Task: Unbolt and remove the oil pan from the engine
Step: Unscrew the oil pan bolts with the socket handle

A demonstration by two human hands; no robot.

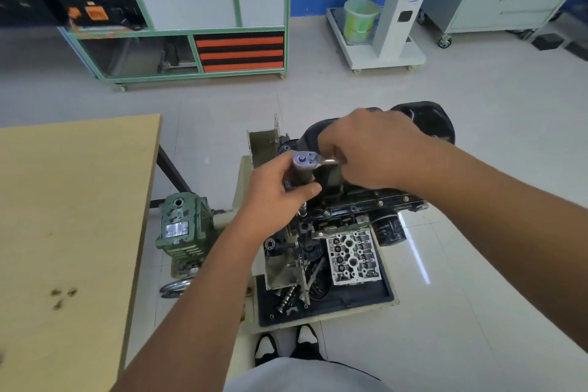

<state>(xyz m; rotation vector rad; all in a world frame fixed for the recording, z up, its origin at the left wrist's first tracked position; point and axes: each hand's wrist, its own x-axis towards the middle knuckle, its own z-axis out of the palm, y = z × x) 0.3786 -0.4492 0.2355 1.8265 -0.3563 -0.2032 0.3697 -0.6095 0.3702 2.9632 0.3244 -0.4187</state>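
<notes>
While the engine (350, 210) sits inverted on its stand, everything here is best placed relative to it. Nearest the viewer, below the engine, a dark tray (359, 299) holds a bare cylinder head (353, 256) and loose parts, among them what looks like a camshaft (286, 297). To the engine's left a green gearbox (183, 229) with a handwheel is seen, and beyond that a wooden table (73, 216).

Just above the engine's near-left corner, the left hand (276, 186) is curled around a long dark socket or extension (302, 173), steadying it upright under the ratchet head (305, 160). The right hand (369, 149) is clenched around the ratchet handle (329, 161), most of which is hidden in the fist. The black oil pan (426, 119) lies on top of the engine, behind the hands, still seated; flange bolts (405, 199) are visible along its near edge.

The step in hand is judged to be the loosening of a pan bolt at the left end. The socket should be kept square and fully seated on the bolt head, downward pressure being held by the left hand while the handle is swung in short, even strokes, so that the head is not rounded. Whether the socket is actually engaged cannot be told.

Farther off, beyond the engine, a green-framed cabinet (206, 19) and a bucket (361, 21) stand.
</notes>
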